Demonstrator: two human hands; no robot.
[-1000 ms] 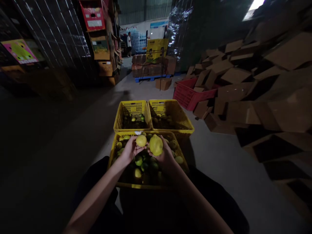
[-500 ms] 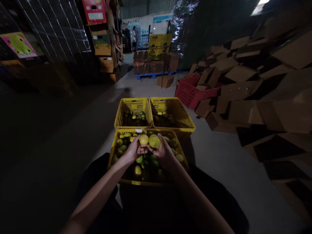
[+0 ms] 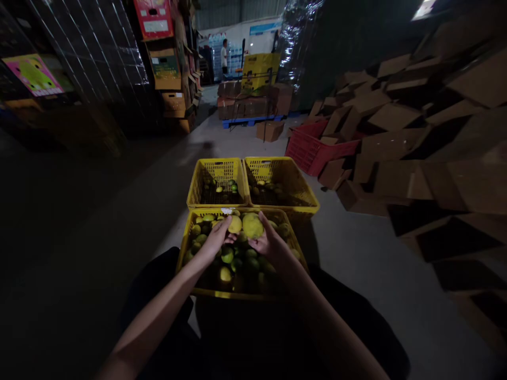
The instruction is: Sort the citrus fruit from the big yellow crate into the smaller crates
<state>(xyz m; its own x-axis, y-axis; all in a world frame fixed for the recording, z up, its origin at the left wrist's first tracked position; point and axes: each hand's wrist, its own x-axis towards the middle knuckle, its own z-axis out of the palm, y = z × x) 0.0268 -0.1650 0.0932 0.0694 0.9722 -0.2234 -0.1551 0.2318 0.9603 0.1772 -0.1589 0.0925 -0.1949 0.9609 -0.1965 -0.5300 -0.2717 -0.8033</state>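
Observation:
My left hand (image 3: 218, 236) is closed on a small yellow lemon (image 3: 235, 224). A larger yellow-green lemon (image 3: 252, 226) sits in my right hand (image 3: 270, 238), its thumb along the outer side. Both fruits are held side by side above the near yellow crate (image 3: 185, 248). That crate holds many fruits, from yellow ones to green ones such as a green lemon (image 3: 227, 255). My forearms hide part of the crate's contents.
Beyond stand two more yellow crates, the left one (image 3: 194, 182) and the right one (image 3: 303, 192), each with some fruit at the bottom. A red crate (image 3: 307, 150) and heaped cardboard boxes (image 3: 396, 142) lie right. A loaded blue pallet (image 3: 251, 121) and a distant person (image 3: 224, 56) are farther back.
My hands have drawn slightly apart, each still holding its lemon. The right lemon appears turned. The distant person has moved a little to the right.

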